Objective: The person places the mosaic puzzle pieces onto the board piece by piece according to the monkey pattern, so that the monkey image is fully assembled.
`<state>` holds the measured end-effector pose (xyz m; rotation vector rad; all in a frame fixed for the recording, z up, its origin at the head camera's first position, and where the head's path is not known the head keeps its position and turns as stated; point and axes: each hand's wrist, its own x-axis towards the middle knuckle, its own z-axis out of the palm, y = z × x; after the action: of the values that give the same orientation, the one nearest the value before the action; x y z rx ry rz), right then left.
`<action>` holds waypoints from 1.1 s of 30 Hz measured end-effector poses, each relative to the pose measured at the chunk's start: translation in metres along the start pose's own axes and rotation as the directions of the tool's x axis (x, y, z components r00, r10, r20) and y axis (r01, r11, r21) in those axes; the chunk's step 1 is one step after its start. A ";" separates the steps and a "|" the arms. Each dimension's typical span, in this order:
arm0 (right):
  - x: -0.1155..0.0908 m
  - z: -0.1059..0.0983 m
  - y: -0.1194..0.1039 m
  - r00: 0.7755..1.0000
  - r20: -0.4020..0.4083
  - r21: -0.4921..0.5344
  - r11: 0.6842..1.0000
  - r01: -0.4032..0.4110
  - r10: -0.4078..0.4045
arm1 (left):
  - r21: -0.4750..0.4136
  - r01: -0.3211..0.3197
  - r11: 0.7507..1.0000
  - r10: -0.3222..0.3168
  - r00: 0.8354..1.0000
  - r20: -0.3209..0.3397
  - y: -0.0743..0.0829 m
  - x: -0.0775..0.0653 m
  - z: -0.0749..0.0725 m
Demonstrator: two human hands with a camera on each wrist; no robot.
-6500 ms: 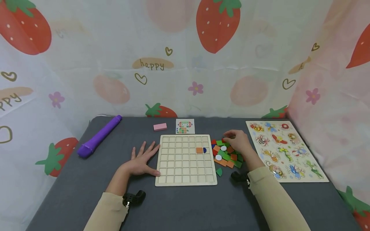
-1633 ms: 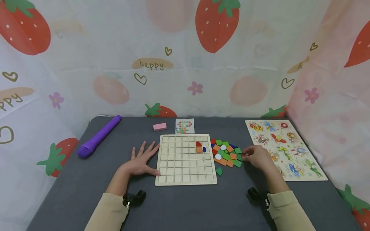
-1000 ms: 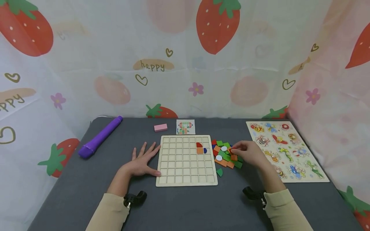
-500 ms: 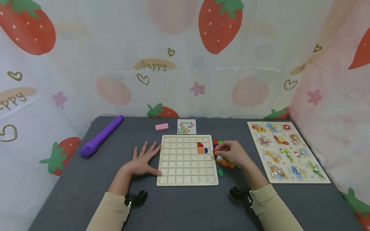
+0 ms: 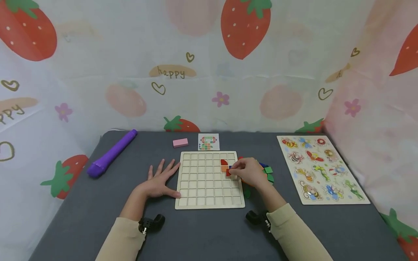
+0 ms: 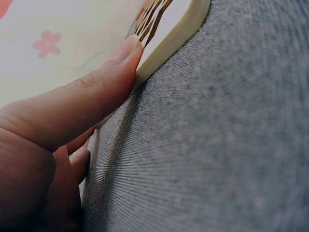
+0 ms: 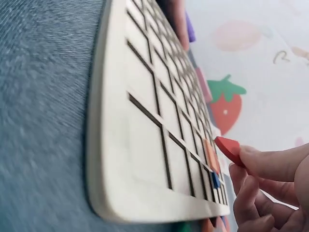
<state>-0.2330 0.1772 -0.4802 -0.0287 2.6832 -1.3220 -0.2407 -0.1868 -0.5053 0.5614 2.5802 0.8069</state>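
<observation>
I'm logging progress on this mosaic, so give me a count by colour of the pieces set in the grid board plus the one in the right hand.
Red: 2 (seated red piece; held red piece, in the right hand)
Orange: 1 (orange square)
Blue: 1 (blue piece)
Total: 4

The held tile is red; the grid board is pale cream with dark lines, its square piece orange, its small piece blue. The tablecloth is dark grey, the block pink, and the white backdrop carries red strawberries and pink flowers.
</observation>
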 end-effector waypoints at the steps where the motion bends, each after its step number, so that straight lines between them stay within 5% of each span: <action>1: 0.000 0.003 -0.001 1.000 0.000 -0.015 1.000 0.005 -0.005 | -0.001 0.000 1.000 0.000 1.000 -0.001 0.000 0.000 0.000; 21: 0.003 0.023 -0.015 1.000 -0.020 -0.183 0.983 0.011 -0.015 | -0.014 -0.022 1.000 0.022 1.000 -0.009 0.002 -0.003 -0.002; 33: -0.001 0.015 -0.014 0.998 -0.042 -0.117 0.992 0.043 -0.048 | -0.003 -0.019 1.000 0.019 1.000 -0.009 0.002 -0.005 -0.002</action>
<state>-0.2304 0.1568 -0.4785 -0.0749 2.8105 -1.1915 -0.2370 -0.1883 -0.5020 0.5841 2.5854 0.8214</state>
